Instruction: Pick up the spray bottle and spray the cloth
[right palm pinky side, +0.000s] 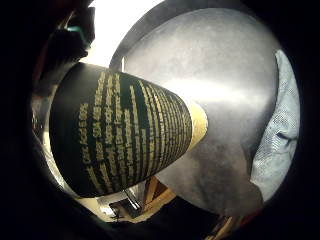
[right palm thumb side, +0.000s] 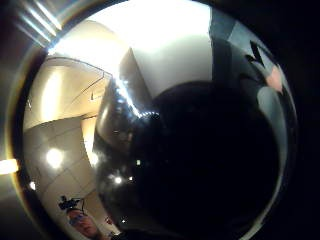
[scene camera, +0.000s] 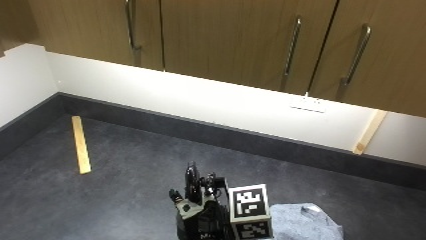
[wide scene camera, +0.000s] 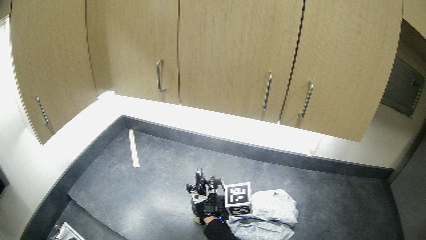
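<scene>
A: The spray bottle (right palm pinky side: 120, 135), where is it sitting?

B: It is filling the palm views, so it is lying right against the gloved right hand (scene camera: 200, 220), at the near edge of the dark bench (scene camera: 133, 165). I cannot tell whether the grip is closing round it; the fingers are not showing.

A: And the cloth (scene camera: 303, 222)?

B: It is lying crumpled just right of the hand, on the bench.

A: How should the spraying go?

B: I am judging that the nozzle needs turning right, toward the cloth, before any squeezing.

A: Any writing?

B: Pale lines of print are running along the bottle's dark label; a few words look half legible, but I am not trusting any of them.
</scene>
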